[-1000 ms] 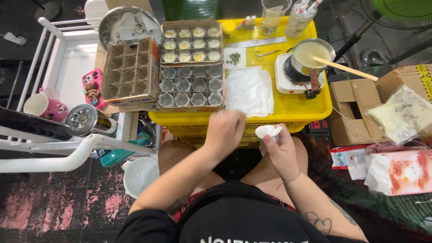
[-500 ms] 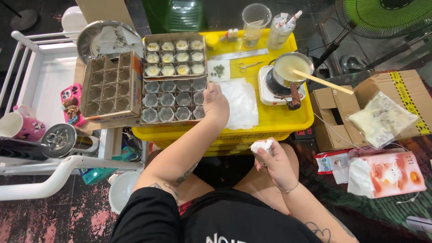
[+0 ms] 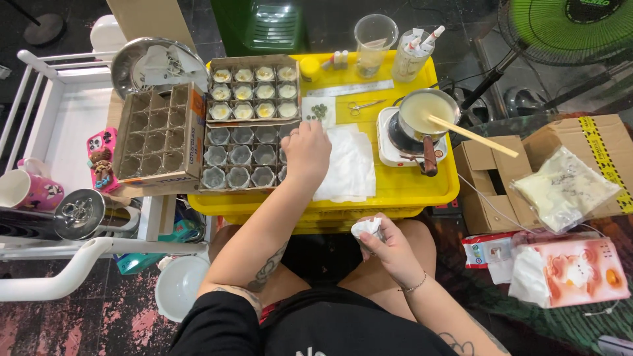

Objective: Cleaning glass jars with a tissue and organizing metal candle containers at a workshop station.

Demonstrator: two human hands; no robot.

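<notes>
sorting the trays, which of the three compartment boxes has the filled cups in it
The far box, at the back of the yellow crate: its cups hold pale filling. The near box by the left hand holds empty cups, and the box on the left has bare compartments.

We wore a black short-sleeved top, white print partly visible on its chest. Left forearm carried dark tattoo linework near the elbow, more ink on the right forearm low in the frame. Thin bracelet sat on the right wrist. Both hands were bare: left hand [image 3: 306, 151], right hand [image 3: 390, 247]. No gloves, no rings we could make out.
</notes>
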